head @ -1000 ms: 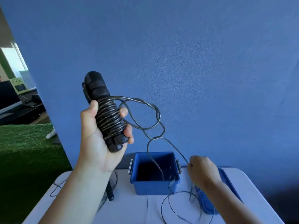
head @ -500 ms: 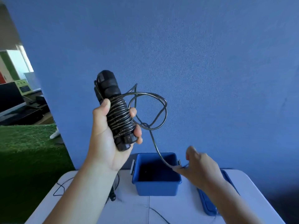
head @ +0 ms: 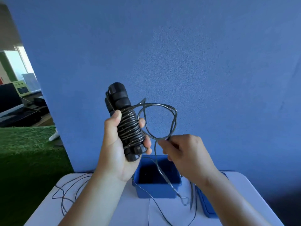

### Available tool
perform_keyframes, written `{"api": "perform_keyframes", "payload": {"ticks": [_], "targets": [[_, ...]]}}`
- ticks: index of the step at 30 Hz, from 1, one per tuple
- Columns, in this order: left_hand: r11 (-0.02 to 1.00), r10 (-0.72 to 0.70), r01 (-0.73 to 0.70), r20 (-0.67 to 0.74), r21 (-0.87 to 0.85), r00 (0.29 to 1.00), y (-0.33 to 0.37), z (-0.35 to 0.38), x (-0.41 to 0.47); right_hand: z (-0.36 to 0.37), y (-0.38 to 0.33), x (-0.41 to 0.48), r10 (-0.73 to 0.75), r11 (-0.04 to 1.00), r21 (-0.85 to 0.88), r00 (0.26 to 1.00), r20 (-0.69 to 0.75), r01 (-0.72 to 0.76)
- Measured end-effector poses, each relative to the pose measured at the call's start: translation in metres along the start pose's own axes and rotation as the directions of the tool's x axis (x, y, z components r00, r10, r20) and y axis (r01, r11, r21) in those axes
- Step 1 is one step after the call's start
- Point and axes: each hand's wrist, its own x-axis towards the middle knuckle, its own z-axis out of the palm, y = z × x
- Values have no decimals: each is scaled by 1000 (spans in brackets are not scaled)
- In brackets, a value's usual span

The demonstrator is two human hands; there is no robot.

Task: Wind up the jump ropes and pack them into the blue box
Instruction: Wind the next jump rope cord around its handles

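**No readable text**

No text, label, brand, number or sign can be read anywhere in view. The green device [head: 22,88] at the far left has a small dark panel on its front, but it is too small and blurred to make out any characters.
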Motion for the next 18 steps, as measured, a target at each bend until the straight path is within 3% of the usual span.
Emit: {"api": "perform_keyframes", "payload": {"ticks": [2,4,7,10,13,16,18], "targets": [[999,41,-41,-12,14,999,8,-3,2,9,23,-7,55,998,5,998,-24,-55],[998,66,-65,-13,25,998,15,-6,3,23,57,-12,224,967,-130,974,35,-217],[995,101,-101,-12,2,995,22,-7,3,46,113,-27,504,819,-402,848,164,-409],[991,132,-132,-17,24,991,30,-6,2,54,151,-51,680,678,-571,691,246,-463],[995,96,-96,-9,35,995,28,-6,-1,49,166,-64,762,592,-640,597,248,-489],[999,44,-44,-17,21,999,20,-5,-3,43,163,-60,766,593,-647,583,269,-480],[999,25,-24,-25,22,999,17,-4,-4,39,154,-54,733,617,-664,616,288,-423]]}}
